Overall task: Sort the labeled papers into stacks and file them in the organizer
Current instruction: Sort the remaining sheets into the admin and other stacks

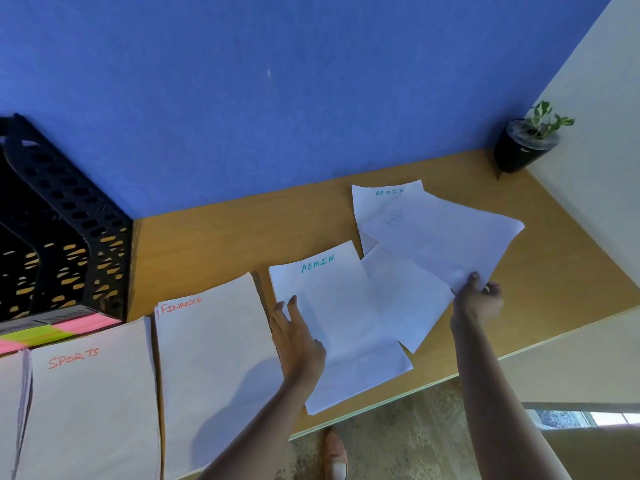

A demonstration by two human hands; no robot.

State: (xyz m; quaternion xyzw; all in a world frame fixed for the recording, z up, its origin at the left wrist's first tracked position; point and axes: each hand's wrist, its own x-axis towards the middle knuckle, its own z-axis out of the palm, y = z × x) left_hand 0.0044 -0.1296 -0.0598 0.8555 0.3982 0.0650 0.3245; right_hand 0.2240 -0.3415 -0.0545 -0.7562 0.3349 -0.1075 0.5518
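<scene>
Right hand (477, 296) pinches faint-lettered sheet (446, 237) – label unreadable | left hand (298, 337) spread on ADMIN sheet (346, 327)

At frame centre, the left hand (297, 336) is lying flat on an ADMIN sheet (341, 327); the right hand (477, 299) is pinching a blank-side-up sheet (446, 237) at right.

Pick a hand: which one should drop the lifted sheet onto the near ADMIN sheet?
Right. The right hand already pinches the lifted sheet at its near corner. The left hand lies flat on the near ADMIN sheet, holding it down.
</scene>
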